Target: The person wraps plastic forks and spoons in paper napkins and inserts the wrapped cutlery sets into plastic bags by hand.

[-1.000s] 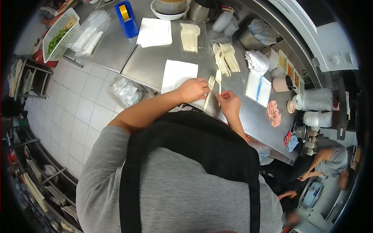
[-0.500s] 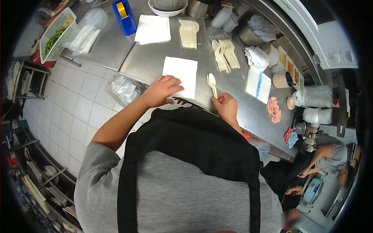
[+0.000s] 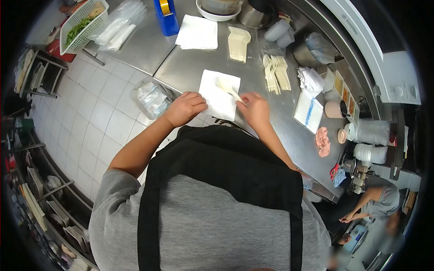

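Observation:
A white paper napkin [image 3: 217,105] lies near the front edge of the steel table. At its left edge is my left hand [image 3: 186,109], fingers curled and closed on the paper. My right hand [image 3: 255,110] pinches the handle of a cream plastic spoon [image 3: 229,88]. The spoon's bowl, blurred by motion, is over the upper part of the napkin. Further back lie a stack of cream plastic forks [image 3: 238,44] and a second bunch of cream cutlery [image 3: 276,73], both on clear wrappers. A pile of white napkins [image 3: 197,32] sits behind to the left.
A blue tape dispenser [image 3: 166,18] stands at the back left. To the right are a white packet with a blue stripe [image 3: 308,111], a pink cloth [image 3: 322,142] and red scissors [image 3: 334,171]. A co-worker's arm [image 3: 365,203] shows at the far right.
My right hand has lifted the spoon from the bare table and brought it left over the napkin. My left hand has slid from lying on the napkin to its left edge, fingers now curled.

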`<state>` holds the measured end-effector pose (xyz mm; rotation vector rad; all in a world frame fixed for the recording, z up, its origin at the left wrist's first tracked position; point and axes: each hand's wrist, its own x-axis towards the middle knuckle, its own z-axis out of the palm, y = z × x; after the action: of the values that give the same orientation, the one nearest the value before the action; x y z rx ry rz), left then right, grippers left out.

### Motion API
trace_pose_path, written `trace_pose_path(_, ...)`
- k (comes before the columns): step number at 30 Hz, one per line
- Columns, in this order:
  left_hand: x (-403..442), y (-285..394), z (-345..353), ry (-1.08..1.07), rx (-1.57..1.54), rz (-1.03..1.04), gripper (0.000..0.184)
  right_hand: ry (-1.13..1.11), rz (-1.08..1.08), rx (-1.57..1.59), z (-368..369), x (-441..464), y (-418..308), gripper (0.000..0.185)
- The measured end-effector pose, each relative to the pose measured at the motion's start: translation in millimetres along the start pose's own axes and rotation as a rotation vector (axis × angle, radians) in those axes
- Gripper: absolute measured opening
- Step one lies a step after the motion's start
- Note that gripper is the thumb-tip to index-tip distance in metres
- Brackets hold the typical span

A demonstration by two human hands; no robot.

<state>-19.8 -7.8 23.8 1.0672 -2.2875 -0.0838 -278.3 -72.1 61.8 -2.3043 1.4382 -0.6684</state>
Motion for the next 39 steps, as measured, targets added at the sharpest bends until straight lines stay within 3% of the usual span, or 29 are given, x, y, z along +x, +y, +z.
trace_pose_path(6, 1.0, 4.2, -9.8, 0.029, 0.024, -0.029, 0.020, -0.240, -0.124, -0.130, 26.4, 39.1, -7.9, 0.020)
trace_pose_path(12, 17.4, 3.9, -11.9, 0.125, -0.046, -0.201, 0.016, -0.358, -0.019, 0.176, -6.1, 39.9, -23.2, 0.032)
trace_pose_path(15, 32.8, -4.6, -6.2, 0.173, -0.123, -0.401, 0.014, -0.296, -0.287, 0.089, -9.6, 34.1, -15.6, 0.031)
trace_pose_path(17, 43.5, -13.1, -1.9, 0.194, -0.162, -0.525, 0.016, -0.307, -0.188, 0.097, -3.2, 44.0, -8.8, 0.030)
trace_pose_path(23, 70.9, -39.7, 8.2, -0.039, -0.016, -0.769, 0.019, -0.302, -0.038, -0.003, 18.4, 79.8, 3.6, 0.026)
trace_pose_path(30, 79.4, -46.8, 17.6, -0.032, 0.096, -0.733, 0.024, -0.239, 0.066, -0.006, 37.3, 78.0, 9.5, 0.031)
trace_pose_path(33, 77.2, -50.9, 22.7, -0.028, 0.073, -0.623, 0.022, 0.018, -0.166, -0.056, 39.6, 73.4, 8.8, 0.047)
trace_pose_path(36, 68.2, -54.6, 30.3, 0.053, -0.034, -0.431, 0.019, 0.009, -0.434, -0.007, 42.6, 79.3, 14.2, 0.065)
trace_pose_path(38, 60.3, -57.0, 38.3, 0.117, -0.151, -0.302, 0.017, -0.216, -0.316, 0.157, 29.1, 74.1, 6.2, 0.069)
trace_pose_path(39, 60.8, -53.3, 39.9, 0.114, -0.217, -0.348, 0.016, -0.322, -0.252, 0.245, 22.5, 70.0, 4.3, 0.071)
